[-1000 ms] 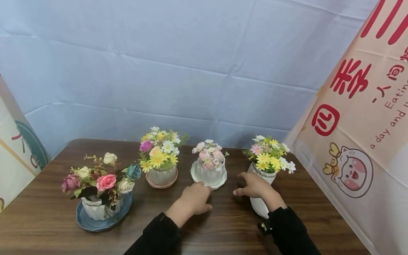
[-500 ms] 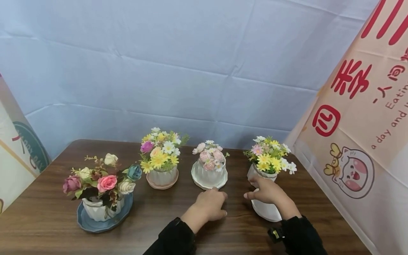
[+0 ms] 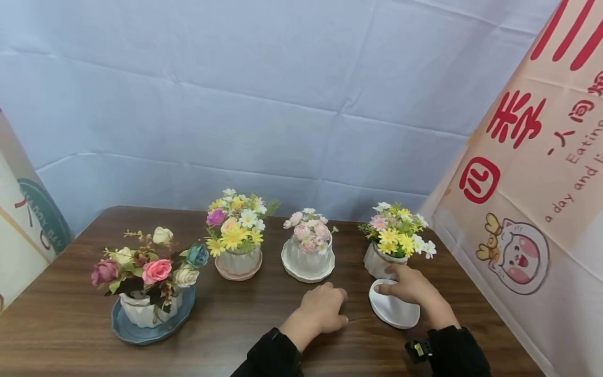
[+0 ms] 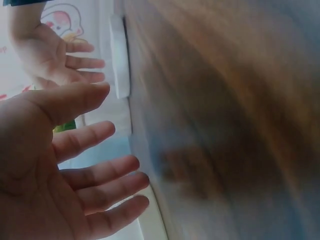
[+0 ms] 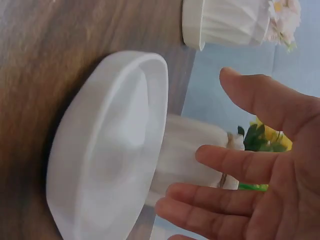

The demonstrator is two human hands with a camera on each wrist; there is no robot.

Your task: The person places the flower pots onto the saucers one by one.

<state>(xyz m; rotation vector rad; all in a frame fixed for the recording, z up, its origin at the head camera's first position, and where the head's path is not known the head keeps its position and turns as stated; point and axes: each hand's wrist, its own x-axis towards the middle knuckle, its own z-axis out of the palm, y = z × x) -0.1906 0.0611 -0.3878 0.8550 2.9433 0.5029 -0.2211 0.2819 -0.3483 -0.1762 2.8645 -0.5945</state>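
My right hand (image 3: 416,288) hovers over a white saucer (image 3: 393,311) at the table's right, its fingers spread and holding nothing in the right wrist view. Just behind that saucer stands a white pot (image 3: 379,262) of yellow, white and pink flowers (image 3: 395,235), directly on the wood. Left of the saucer, my left hand (image 3: 320,311) is above the table with nothing in its grasp; in the left wrist view its fingers (image 4: 100,175) are loosely extended. Beyond it, a white pot of pale pink flowers (image 3: 308,233) sits on a white scalloped saucer (image 3: 308,276).
At the left, a white pot of roses (image 3: 157,271) stands on a blue saucer (image 3: 141,335). Another pot (image 3: 240,262) of mixed flowers rests on a pinkish saucer (image 3: 231,275) behind. A pale cloth (image 3: 235,104) hangs behind the brown table (image 3: 226,335), and a printed banner (image 3: 527,173) at the right.
Both hands have moved rightward. My right hand has drawn back from beside the flower pot and lowered toward the viewer, uncovering the pot and the white saucer. The pots stay in place.
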